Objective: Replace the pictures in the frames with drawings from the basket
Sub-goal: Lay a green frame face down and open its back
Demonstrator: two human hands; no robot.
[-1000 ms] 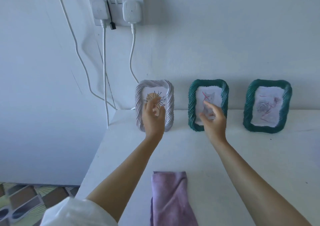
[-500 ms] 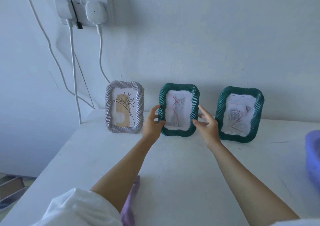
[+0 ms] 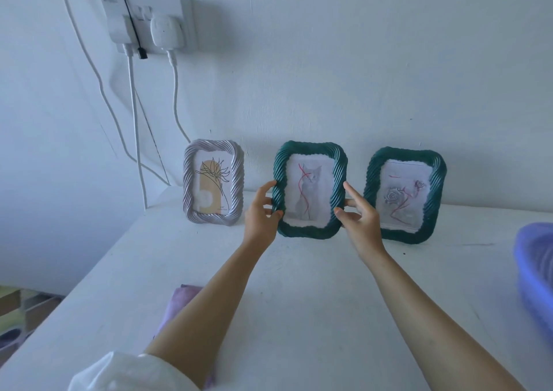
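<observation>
From the head view, the middle green frame point(image 3: 309, 191), with a cat drawing crossed by red lines, sits at centre frame. The left hand point(image 3: 260, 214) grips its left edge, thumb in front, and the right hand point(image 3: 359, 220) pinches its right edge; its base seems to touch the white table point(image 3: 299, 301). A silver frame point(image 3: 213, 181) stands left, another green frame point(image 3: 404, 194) right. The purple basket point(image 3: 535, 271) lies at the right edge and a lilac cloth point(image 3: 179, 301) at lower left
</observation>
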